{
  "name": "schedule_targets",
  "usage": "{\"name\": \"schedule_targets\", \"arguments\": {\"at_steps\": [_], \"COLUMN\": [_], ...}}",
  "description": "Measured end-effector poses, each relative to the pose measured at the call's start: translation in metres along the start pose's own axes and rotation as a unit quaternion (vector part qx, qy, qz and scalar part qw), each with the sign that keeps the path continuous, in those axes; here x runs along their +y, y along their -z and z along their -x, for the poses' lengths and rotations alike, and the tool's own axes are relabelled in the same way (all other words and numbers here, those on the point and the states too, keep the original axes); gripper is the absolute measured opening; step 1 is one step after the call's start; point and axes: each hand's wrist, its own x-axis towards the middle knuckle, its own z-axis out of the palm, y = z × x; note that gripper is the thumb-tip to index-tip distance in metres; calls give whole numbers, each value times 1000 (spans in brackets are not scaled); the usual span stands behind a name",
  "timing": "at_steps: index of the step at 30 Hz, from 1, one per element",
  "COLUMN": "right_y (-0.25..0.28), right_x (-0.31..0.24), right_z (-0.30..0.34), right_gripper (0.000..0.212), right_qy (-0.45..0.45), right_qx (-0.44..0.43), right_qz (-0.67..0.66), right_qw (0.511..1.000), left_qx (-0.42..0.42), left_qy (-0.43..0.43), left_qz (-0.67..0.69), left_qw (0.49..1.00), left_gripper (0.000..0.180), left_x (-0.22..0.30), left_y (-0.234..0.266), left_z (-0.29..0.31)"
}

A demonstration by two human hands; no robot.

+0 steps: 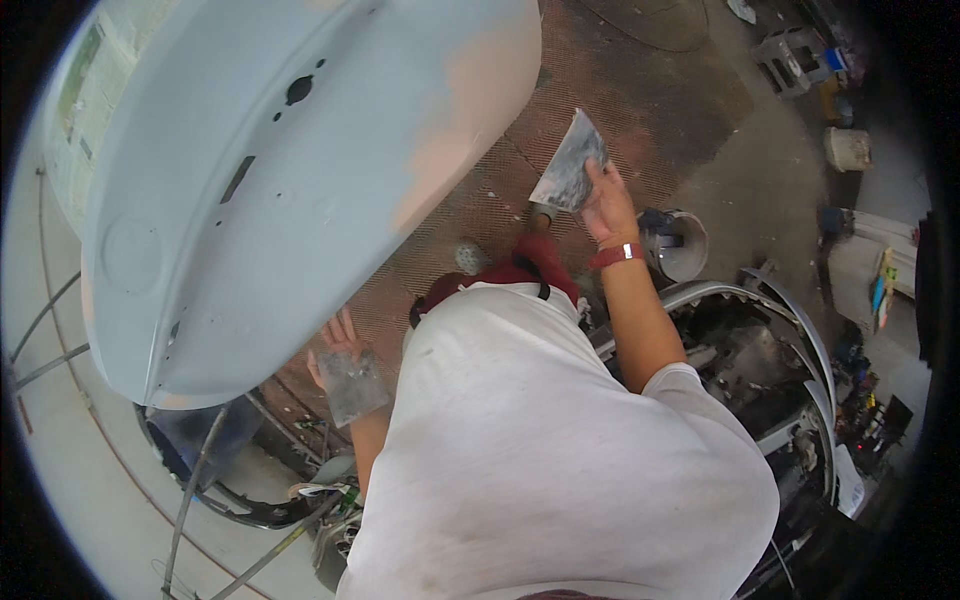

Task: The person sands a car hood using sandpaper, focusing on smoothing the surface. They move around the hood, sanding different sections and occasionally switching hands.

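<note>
A large curved body panel (330,130), coated pale grey with pinkish patches along its right side, fills the upper left. My right hand (608,205) is raised beyond the panel's right edge and grips a thin, flexible sheet (572,168), white-edged and smeared dark grey, that looks like sandpaper. Low beside the panel's near edge is my left hand (341,338), its fingers stretched out. Across its palm and wrist lies a translucent grey square pad (353,388), which hides part of the hand. Neither hand visibly touches the panel.
Behind my right arm stands a round bucket (682,245), beside a curved vehicle part (735,350). Thin metal stand bars (195,470) stick out below the panel. Grey blocks (790,62) and a pale tub (848,149) sit at the far right. Ribbed brown matting (620,110) covers the floor.
</note>
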Motion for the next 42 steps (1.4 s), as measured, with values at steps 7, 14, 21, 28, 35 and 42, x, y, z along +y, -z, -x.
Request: {"name": "schedule_targets", "arguments": {"at_steps": [7,14,21,28,35,42], "right_y": [-87,-143,-187,-203,-212,-216], "right_x": [-54,-85,-113,-126,-134,-149], "right_z": [-38,-57,-52,-49,-30,-20], "right_gripper": [48,50,37,37,47,48], "right_qy": [157,290,243,264,286,289], "right_qx": [-186,-270,-358,-404,-401,-391], "right_qz": [106,259,184,255,309,415], "right_qw": [964,881,883,838,814,769], "left_qx": [-7,-9,-16,-22,-30,-32], "left_qy": [-5,-7,-15,-22,-23,-24], "left_qz": [-60,-101,-117,-121,-122,-125], "left_qw": [998,995,993,992,992,991], "left_gripper": [73,74,74,74,74,75], "left_x": [8,12,13,16,20,24], "left_y": [-56,-85,-99,-102,-104,-109], "left_z": [21,33,43,47,47,48]}}
